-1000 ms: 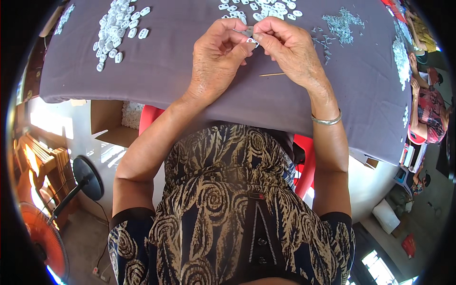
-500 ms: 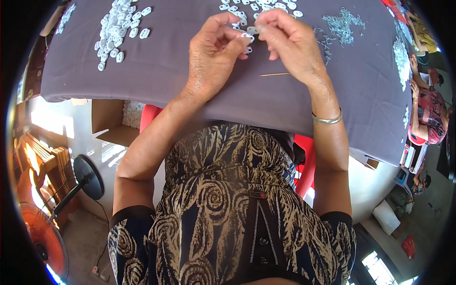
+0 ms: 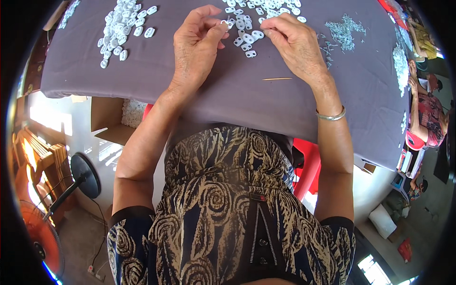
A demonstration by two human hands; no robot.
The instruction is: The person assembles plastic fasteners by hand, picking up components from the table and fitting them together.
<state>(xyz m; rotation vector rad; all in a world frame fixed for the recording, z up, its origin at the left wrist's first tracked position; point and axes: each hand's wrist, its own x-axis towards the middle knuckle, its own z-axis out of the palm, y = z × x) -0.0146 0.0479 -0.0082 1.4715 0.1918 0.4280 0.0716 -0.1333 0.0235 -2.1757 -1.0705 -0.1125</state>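
My left hand (image 3: 195, 47) is raised over the table with thumb and fingers closed on a small white plastic piece (image 3: 227, 23) with holes. To its right, my right hand (image 3: 298, 47) has its thumb and forefinger pinched together, a silvery bangle (image 3: 331, 116) on its wrist. Whatever lies between those fingertips is too small to make out. Between the hands lie several loose white two-holed pieces (image 3: 250, 53), the nearest one close to my right fingertips. Closer to me a thin wooden stick (image 3: 277, 79) like a toothpick rests on the cloth.
A dark cloth (image 3: 142, 76) covers the table. White pieces form a heap (image 3: 118, 26) at left and another (image 3: 280, 5) at the far middle. Small metal pins (image 3: 346, 32) lie at right. A floor fan (image 3: 40, 237) stands lower left. Another person (image 3: 430, 114) sits at far right.
My left hand has moved left with the white piece, away from my right hand. My right hand has shifted slightly right and down, and the gap between them has widened.
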